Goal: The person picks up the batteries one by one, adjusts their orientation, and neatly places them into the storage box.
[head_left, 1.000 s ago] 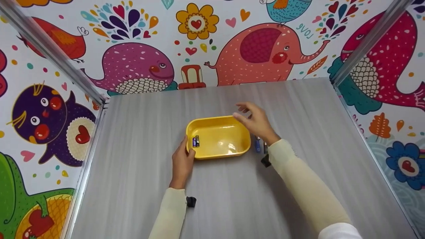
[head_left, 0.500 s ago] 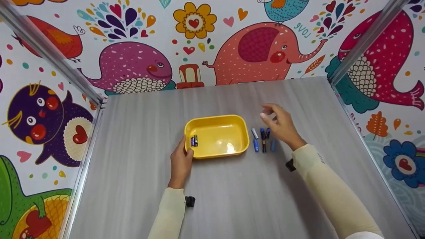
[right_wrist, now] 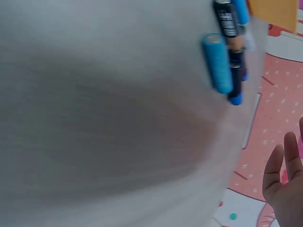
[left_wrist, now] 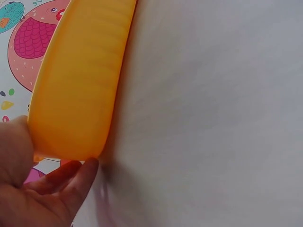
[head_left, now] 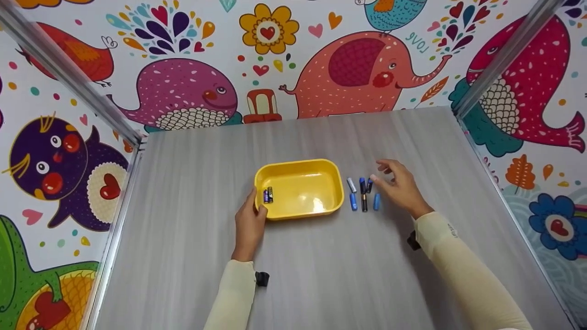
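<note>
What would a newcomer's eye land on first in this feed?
Probably the bright yellow tray on the gray table, with two batteries at its left end and the left hand holding that end. Then the big coral elephant printed on the back wall. After that, the small cluster of blue, black and silver batteries between the tray and the right hand.

Head view: left sleeve (head_left: 233,293) at 7 o'clock, right sleeve (head_left: 472,270) at 4; both cream, close-fitting. Left black block (head_left: 262,278) at cuff's 3 o'clock; right black block (head_left: 413,240) at 8. Dark marking (head_left: 452,230), illegible, right cuff, 3 o'clock.
</note>
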Available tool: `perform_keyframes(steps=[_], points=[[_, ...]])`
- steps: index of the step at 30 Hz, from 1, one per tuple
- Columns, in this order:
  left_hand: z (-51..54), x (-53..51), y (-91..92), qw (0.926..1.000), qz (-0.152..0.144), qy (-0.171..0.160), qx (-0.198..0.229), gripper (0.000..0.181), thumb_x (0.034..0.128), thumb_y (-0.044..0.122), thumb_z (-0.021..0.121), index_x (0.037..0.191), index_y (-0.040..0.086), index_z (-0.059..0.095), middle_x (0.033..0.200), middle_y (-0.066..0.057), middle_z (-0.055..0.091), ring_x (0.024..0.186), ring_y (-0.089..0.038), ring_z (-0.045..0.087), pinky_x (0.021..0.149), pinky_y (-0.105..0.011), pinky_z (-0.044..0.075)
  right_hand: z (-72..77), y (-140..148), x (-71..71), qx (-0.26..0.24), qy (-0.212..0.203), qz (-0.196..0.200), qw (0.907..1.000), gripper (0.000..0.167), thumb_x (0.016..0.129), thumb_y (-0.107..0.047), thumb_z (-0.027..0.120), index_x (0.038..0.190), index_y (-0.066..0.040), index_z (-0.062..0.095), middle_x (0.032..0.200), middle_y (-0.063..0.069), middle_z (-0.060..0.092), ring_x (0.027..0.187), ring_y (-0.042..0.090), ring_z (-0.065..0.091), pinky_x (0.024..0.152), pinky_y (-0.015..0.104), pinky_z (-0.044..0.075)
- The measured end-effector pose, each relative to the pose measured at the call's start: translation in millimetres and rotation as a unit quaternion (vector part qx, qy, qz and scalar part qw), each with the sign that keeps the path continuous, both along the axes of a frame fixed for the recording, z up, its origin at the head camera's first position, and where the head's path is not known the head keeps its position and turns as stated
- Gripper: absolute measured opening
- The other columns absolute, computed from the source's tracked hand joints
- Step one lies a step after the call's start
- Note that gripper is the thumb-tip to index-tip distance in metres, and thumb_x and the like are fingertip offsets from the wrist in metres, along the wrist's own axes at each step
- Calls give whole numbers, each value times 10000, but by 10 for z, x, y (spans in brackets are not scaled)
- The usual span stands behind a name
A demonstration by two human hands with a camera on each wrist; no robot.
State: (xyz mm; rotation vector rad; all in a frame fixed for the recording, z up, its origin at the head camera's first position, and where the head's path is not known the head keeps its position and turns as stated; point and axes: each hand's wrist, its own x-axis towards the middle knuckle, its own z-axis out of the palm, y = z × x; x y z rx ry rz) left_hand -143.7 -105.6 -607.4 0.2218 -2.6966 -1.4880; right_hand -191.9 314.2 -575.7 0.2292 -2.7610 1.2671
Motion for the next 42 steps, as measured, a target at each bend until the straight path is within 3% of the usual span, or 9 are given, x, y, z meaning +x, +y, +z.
perform_keyframes(steps=[7, 12, 18, 29, 42], points=[[1, 3, 0, 9999, 41, 60, -98, 607, 989, 122, 569, 1574, 114, 406, 1568, -79, 491, 1359, -207, 535, 1147, -422, 445, -162, 81, 21, 161, -373, -8, 9992, 679, 930, -490, 701, 1464, -116, 514, 1315, 155, 582, 1232, 352, 500, 1051, 612, 435], [9, 10, 3, 9999, 40, 41, -94, 609, 992, 119, 565, 1578, 122, 401, 1574, -77, 484, 1374, -205, 524, 1153, -423, 438, -237, 119, -5, 196, -654, -85, 9976, 697, 898, -502, 736, 1451, -134, 525, 1338, 147, 574, 1263, 362, 490, 1097, 625, 395], [24, 14, 9, 10000, 67, 7, -68, 619, 985, 107, 574, 1579, 129, 401, 1564, -77, 498, 1371, -214, 534, 1149, -414, 443, -310, 144, -50, 167, -932, 76, 9955, 727, 838, -512, 796, 1422, -153, 554, 1337, 144, 580, 1249, 359, 528, 1079, 612, 426], [43, 13, 6, 10000, 55, -74, 16, 626, 992, 110, 574, 1587, 137, 383, 1577, -68, 481, 1386, -211, 523, 1155, -407, 436, -326, 112, -109, 369, -1324, 249, 9902, 743, 806, -477, 835, 1417, -154, 563, 1362, 130, 560, 1247, 348, 534, 1103, 579, 445], [30, 5, 2, 10000, 61, -56, 11, 618, 989, 115, 564, 1583, 122, 392, 1581, -64, 477, 1391, -218, 517, 1160, -426, 429, -371, 116, -136, 667, -1443, 28, 9873, 715, 763, -496, 858, 1354, -164, 628, 1332, 100, 586, 1199, 315, 537, 1100, 545, 461]])
